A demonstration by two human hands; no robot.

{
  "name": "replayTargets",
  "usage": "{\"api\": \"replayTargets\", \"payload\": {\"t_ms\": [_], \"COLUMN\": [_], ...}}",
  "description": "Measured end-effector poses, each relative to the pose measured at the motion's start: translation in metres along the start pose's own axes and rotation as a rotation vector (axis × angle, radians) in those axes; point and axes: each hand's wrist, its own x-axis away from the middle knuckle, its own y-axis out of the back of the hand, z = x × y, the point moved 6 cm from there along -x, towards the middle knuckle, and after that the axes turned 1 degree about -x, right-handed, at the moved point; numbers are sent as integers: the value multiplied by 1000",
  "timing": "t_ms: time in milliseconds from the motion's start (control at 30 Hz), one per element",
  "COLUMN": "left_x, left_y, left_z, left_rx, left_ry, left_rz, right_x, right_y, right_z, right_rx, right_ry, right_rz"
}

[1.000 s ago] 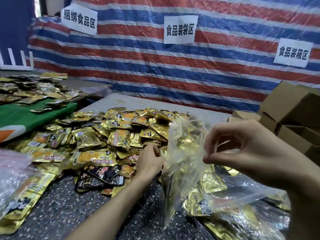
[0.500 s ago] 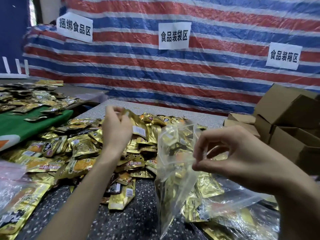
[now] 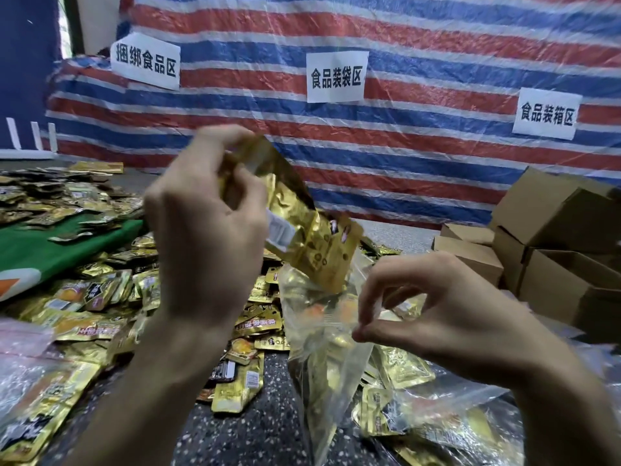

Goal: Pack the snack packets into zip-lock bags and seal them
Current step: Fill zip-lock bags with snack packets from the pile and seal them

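Our left hand [image 3: 205, 230] is curled round a small bunch of gold packets [image 3: 312, 237], gripping them by the top edge so that they hang corner-down, with the low corner right at the mouth of the clear bag [image 3: 322, 348]. We judge that we hold them raised and tilted like this so they can slide in under their own weight rather than be pushed. Our right hand [image 3: 437, 317] pinches the bag's rim between thumb and forefinger, with the other fingers arched clear. That lifts one lip so the bag hangs upright and open. We cannot tell whether its bottom touches the bench [image 3: 255, 428]. Something gold and orange shows through the crinkled plastic, but whether it is inside the bag or behind it is hard to say.

Just beyond and to the left of our hands, the loose heap of packets [image 3: 100, 317] lies spread on the bench, near enough for the left hand to draw from. Below our right wrist lie more clear bags with packets inside [image 3: 437, 422]; we cannot see whether they are sealed. Cardboard boxes [image 3: 564, 264] stand open at the far right under a paper sign [image 3: 544, 112], likely for the next stage. A striped tarp [image 3: 403, 163] hangs behind everything.

The move ahead is to lower the bunch in and let go. Because the floppy rim could fold shut, the right pinch must hold the mouth wide
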Motion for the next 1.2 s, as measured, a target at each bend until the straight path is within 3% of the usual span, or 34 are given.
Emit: {"api": "replayTargets", "payload": {"t_ms": [333, 467, 600, 833, 1033, 1200], "left_x": [23, 38, 57, 58, 40, 34], "left_y": [-29, -46, -70, -57, -50, -40], "left_z": [-18, -17, -7, -4, 17, 24], "left_rx": [35, 108, 182, 223, 142, 244], "left_ry": [30, 155, 333, 40, 12, 14], "left_rz": [355, 484, 828, 1419, 1298, 1289], "right_x": [-4, -5, -5, 0, 1, 6], "right_y": [-1, -4, -3, 9, 10, 1], "right_z": [4, 8, 8, -2, 2, -11], "right_rx": [15, 19, 18, 128, 230, 256], "right_ry": [48, 77, 88, -15, -83, -280], "right_rz": [-117, -128, -144, -233, -290, 8]}}
